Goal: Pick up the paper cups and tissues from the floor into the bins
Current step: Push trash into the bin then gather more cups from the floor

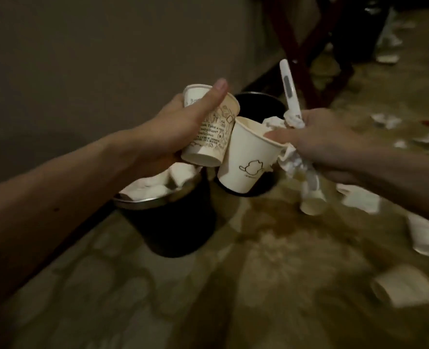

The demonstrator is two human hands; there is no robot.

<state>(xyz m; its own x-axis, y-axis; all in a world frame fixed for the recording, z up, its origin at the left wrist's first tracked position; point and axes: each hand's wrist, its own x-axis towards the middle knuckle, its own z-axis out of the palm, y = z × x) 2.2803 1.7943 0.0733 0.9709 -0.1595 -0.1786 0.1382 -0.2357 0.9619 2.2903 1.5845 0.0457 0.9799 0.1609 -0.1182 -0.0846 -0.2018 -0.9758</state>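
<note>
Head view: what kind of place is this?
Probably a carpeted indoor room, perhaps a hotel or hall: patterned carpet, a plain wall with two bins along it, and dark wooden furniture legs beyond.

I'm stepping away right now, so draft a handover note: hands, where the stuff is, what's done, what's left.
Left hand grips two paper cups by the near bin.
Right hand pinches a plain cup, crumpled tissues and a white stick, in front of the far bin.
Done: near bin holds white tissues.
Left: bin what both hands hold, then collect the floor cups and loose tissues on the right.
</note>
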